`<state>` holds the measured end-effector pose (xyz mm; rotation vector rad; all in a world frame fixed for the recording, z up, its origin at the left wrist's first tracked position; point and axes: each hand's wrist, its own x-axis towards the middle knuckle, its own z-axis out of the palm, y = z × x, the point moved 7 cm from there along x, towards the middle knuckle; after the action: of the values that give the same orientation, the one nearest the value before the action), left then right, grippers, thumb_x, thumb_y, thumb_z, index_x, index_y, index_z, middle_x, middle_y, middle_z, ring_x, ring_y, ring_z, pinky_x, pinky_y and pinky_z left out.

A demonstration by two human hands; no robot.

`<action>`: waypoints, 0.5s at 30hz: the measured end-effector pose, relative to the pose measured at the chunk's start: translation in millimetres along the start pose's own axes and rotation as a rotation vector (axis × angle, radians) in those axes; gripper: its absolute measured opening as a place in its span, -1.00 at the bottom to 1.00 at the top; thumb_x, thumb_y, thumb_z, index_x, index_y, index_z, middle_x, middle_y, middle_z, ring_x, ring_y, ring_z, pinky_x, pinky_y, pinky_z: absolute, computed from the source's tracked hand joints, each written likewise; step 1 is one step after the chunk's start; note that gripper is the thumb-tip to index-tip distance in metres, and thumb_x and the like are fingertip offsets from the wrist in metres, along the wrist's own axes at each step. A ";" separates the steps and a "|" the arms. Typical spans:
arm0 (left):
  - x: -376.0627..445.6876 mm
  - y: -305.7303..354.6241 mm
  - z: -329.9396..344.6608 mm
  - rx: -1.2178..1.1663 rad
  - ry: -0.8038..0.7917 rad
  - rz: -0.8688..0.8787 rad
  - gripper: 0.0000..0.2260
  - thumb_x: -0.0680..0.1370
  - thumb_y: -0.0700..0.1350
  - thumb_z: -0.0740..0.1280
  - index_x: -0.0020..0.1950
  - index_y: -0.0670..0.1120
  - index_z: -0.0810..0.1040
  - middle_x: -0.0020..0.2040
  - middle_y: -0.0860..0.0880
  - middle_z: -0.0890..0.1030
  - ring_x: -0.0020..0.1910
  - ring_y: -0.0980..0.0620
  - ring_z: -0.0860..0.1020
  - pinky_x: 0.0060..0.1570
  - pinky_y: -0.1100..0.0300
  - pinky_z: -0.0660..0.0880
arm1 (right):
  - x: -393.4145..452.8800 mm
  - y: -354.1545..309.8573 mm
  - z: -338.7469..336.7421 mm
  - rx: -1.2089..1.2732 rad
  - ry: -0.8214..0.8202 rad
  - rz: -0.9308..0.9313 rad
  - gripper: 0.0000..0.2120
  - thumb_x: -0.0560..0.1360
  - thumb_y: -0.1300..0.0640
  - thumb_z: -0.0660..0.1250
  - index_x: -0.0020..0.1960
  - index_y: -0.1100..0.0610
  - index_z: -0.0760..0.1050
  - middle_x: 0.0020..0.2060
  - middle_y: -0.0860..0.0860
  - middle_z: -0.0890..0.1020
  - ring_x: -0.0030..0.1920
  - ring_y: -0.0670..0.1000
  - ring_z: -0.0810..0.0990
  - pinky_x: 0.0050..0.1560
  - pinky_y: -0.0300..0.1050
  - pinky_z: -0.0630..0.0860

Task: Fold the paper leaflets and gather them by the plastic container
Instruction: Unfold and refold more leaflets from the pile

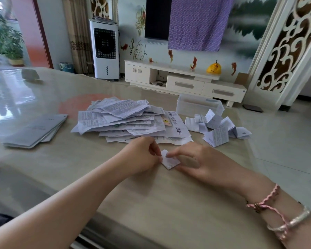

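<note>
On the tabletop (151, 203), the unfolded pile (126, 119) lies at twelve o'clock from the hands. The left hand (142, 155) pinches the leaflet (170, 161) at its nine o'clock edge, fingers curled onto it. The small, already folded leaflet lies flat between both hands, touching each. The right hand (190, 159) presses it from three o'clock, fingertips on its top, thumb apparently under its near edge. The folded heap (217, 129) and the container (198, 106) lie toward one to two o'clock from this grip, so the right hand looks nearer for carrying it there.
</note>
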<state>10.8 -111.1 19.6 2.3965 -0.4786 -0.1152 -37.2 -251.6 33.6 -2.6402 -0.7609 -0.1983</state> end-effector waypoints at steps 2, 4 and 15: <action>-0.7 0.0 -0.7 -0.012 -0.009 -0.010 -0.97 0.49 -0.08 0.39 -0.10 0.02 0.57 -0.17 0.13 0.54 -0.30 0.23 0.43 -0.33 0.40 0.33 | 1.9 -4.7 -1.6 -0.152 0.005 -0.054 -0.74 0.55 -0.10 0.23 0.17 -0.09 0.57 0.02 -0.13 0.64 0.06 -0.11 0.56 0.04 -0.10 0.50; -2.7 -1.3 -3.2 -0.031 -0.004 -0.043 -0.95 0.51 -0.06 0.37 -0.06 0.00 0.56 -0.16 0.11 0.53 -0.29 0.22 0.42 -0.30 0.37 0.35 | 4.2 -15.0 -1.8 -0.296 0.047 -0.142 -0.74 0.55 -0.09 0.16 0.09 -0.09 0.59 -0.15 -0.08 0.65 -0.10 -0.05 0.60 -0.16 -0.06 0.54; -19.6 -14.4 -46.0 -0.651 0.101 -0.198 -0.90 0.56 -0.19 0.32 0.05 -0.13 0.45 -0.22 -0.06 0.67 -0.34 0.12 0.60 -0.20 0.26 0.46 | 37.1 -50.7 -15.2 0.104 0.397 -0.132 -0.89 0.50 0.16 0.36 0.00 0.09 0.62 -0.14 -0.10 0.67 -0.11 -0.15 0.64 -0.06 -0.11 0.58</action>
<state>6.5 -65.7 44.6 1.7908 -0.1219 -0.2016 -33.6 -200.2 72.7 -2.3457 -0.7813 -0.6764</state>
